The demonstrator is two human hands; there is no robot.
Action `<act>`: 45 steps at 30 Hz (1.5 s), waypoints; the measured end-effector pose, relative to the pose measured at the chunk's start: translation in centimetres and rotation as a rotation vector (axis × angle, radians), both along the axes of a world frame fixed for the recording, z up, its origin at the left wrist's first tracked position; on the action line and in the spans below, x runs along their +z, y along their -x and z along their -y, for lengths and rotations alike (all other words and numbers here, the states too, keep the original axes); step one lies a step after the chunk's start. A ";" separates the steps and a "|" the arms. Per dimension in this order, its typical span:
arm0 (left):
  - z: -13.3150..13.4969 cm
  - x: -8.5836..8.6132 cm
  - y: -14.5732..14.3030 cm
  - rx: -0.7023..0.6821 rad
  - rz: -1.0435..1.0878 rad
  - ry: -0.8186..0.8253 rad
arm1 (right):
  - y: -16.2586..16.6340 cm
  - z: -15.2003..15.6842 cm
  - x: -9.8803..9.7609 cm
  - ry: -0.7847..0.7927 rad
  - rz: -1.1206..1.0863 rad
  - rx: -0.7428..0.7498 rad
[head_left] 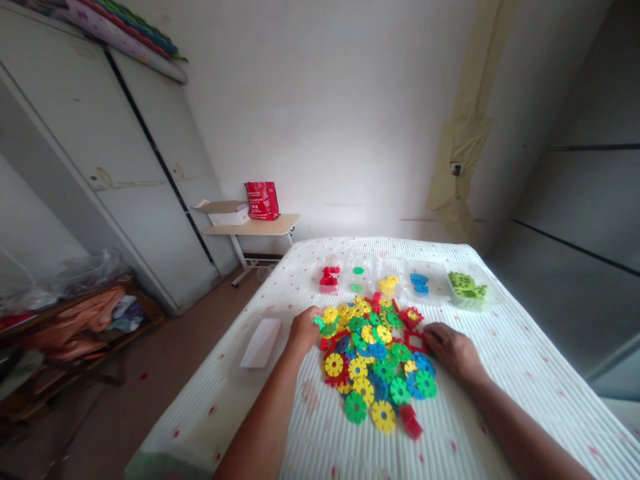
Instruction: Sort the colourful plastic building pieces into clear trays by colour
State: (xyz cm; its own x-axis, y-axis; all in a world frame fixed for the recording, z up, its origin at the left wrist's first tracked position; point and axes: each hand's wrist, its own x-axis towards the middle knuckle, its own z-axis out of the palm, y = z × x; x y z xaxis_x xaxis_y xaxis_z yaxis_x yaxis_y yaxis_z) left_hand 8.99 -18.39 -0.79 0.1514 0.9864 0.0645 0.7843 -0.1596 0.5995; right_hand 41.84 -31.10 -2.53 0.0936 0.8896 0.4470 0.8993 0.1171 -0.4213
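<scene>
— What are the hands doing?

— Both are at the big pile of bright plastic flower-wheel pieces (375,363), red, yellow, green and blue. It lies in the middle of the bed with the white ribbed cover (525,347). The left hand (304,330) sits on the left edge of the pile, with its fingers curled down onto a green piece. I cannot tell if it has hold of the piece or only touches it.

— And the other one?

— The right hand (453,350) lies low at the right edge, mostly open. Its fingertips are by a red square frame piece (415,341). It holds nothing that I can see.

— What is behind the pile?

— A row of clear plastic trays (440,299). One has red pieces (329,279), then green wheels (357,279), yellow wheels (389,284), blue wheels (419,283) and light green blocks (467,287) at the right end. So I think this is the picking part, one colour to each tray, and lots of pieces are left.

— What does a pick need?

— The pieces lie on top of each other and their teeth may hook together. I'd pinch just one from the top and lift it straight up, so its neighbours stay down.

— Anything else?

— A clear flat box with white paper (261,343) lies just left of the left hand.
</scene>
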 end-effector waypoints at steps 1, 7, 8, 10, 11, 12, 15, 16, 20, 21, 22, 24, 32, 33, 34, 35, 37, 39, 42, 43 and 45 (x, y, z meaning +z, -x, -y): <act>0.0 0.0 0.0 0.017 0.035 -0.005 | 0.0 0.0 0.0 0.003 0.002 0.001; 0.3 0.8 -0.3 -0.017 0.186 0.048 | 0.1 0.1 0.1 0.012 0.004 0.005; 0.4 0.9 -0.3 -0.030 0.199 0.031 | 0.1 0.1 0.1 0.014 0.003 0.003; 0.6 1.1 -0.3 -0.029 0.213 -0.028 | 0.0 0.1 0.0 0.017 0.000 0.001; 0.7 1.2 -0.3 -0.021 0.225 -0.046 | 0.0 0.1 0.0 0.019 -0.002 0.003; 0.8 1.2 -0.3 -0.018 0.249 -0.042 | 0.0 0.0 0.0 0.019 -0.006 0.005; 1.0 1.0 -0.6 -0.075 0.357 0.082 | -0.1 0.0 -0.2 0.019 -0.023 0.011; 1.0 0.9 -0.8 -0.109 0.377 0.121 | -0.1 -0.1 -0.2 0.020 -0.028 0.011; 0.8 0.7 -1.6 -0.190 0.191 0.086 | -0.1 -0.1 -0.3 0.022 -0.034 0.005; 0.6 0.8 -1.8 -0.195 0.136 0.066 | -0.1 -0.1 -0.3 0.021 -0.033 0.004; 0.5 0.8 -1.9 -0.198 0.098 0.052 | -0.1 -0.1 -0.3 0.019 -0.031 0.002; 0.2 1.1 -2.2 -0.214 0.067 0.044 | -0.1 -0.1 -0.2 0.013 -0.029 0.000; 0.4 1.8 -2.8 -0.358 0.007 0.078 | -0.1 -0.1 -0.1 0.004 -0.019 -0.002; 0.5 1.9 -2.9 -0.367 0.004 0.079 | -0.1 -0.1 -0.1 0.003 -0.019 -0.005; 0.5 1.9 -2.9 -0.372 0.002 0.077 | -0.1 -0.1 -0.1 0.002 -0.019 -0.007; 0.6 1.9 -3.0 -0.373 -0.001 0.072 | -0.1 -0.1 -0.1 0.001 -0.020 -0.008; 0.5 1.8 -3.0 -0.378 -0.012 0.057 | -0.1 -0.1 0.0 -0.001 -0.021 -0.006; 0.4 1.6 -3.1 -0.395 -0.037 0.038 | 0.0 -0.1 0.1 -0.001 -0.023 -0.006; 0.0 1.6 -3.2 -0.419 -0.084 0.029 | 0.1 0.0 0.3 0.007 -0.024 -0.007; -0.1 1.7 -3.2 -0.425 -0.104 0.038 | 0.1 0.0 0.4 0.011 -0.022 -0.007; -0.5 2.1 -3.3 -0.438 -0.148 0.074 | 0.2 0.0 0.5 0.016 -0.020 -0.009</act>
